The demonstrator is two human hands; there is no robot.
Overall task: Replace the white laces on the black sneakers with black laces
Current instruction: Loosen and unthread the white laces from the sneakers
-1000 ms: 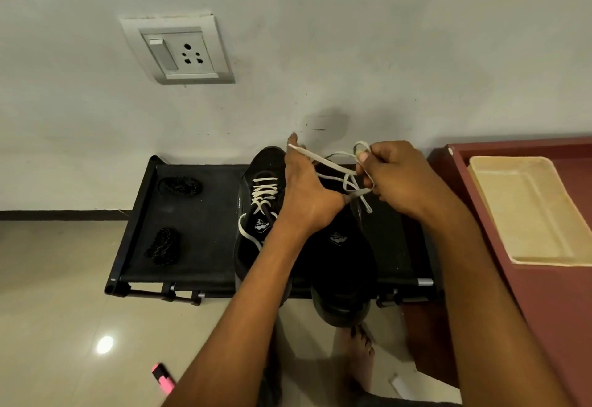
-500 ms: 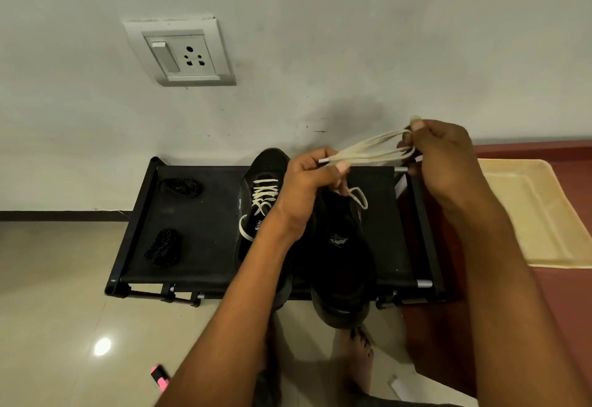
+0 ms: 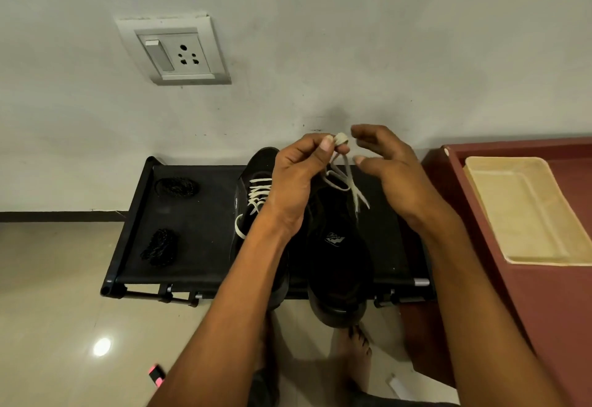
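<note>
Left hand (image 3: 299, 179) pinches folded white lace (image 3: 341, 140) at frame center above right sneaker (image 3: 338, 246), tails hanging down-right; right hand (image 3: 389, 166) released, fingers loosely curled, just right of lace, nearest; 2 black laces (image 3: 160, 246) far left on rack (image 3: 205, 214).

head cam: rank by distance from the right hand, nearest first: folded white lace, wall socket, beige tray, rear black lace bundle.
From the right hand:
1. Folded white lace, just left, pinched by the left hand.
2. Beige tray, right.
3. Rear black lace bundle, far left on the rack.
4. Wall socket, upper left.
</note>
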